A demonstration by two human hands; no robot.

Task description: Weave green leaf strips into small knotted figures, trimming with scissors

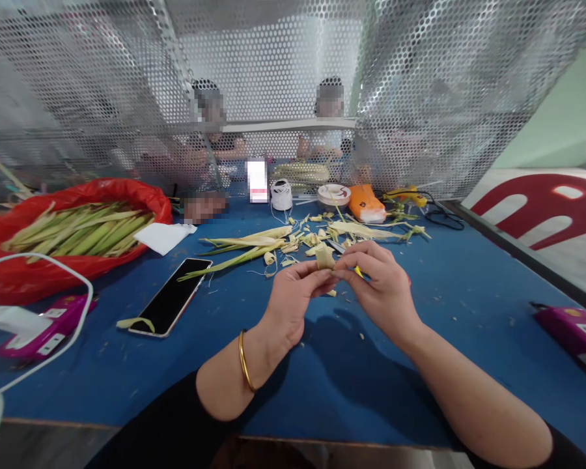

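Note:
A small folded piece of pale corn husk (325, 256) stands upright between my two hands above the table. My left hand (297, 290) pinches its lower end between thumb and fingers. The fingertips of my right hand (378, 280) are closed at the same end, touching the left fingertips. A grey blade (336, 247) and a yellow bit (359, 272) show beside my right hand; I cannot tell whether it holds them or they lie behind. Cut husk scraps (293, 246) and long husk strips (244, 247) are scattered just beyond my hands.
On the blue table (469, 339) lies a black-screened phone (173, 296). A red bag (141, 189) full of husks is at left, near a purple power strip (63, 326). White thread (281, 195), a round container (334, 195) and an orange pack (367, 205) stand before a perforated metal screen (283, 58); two people sit behind it.

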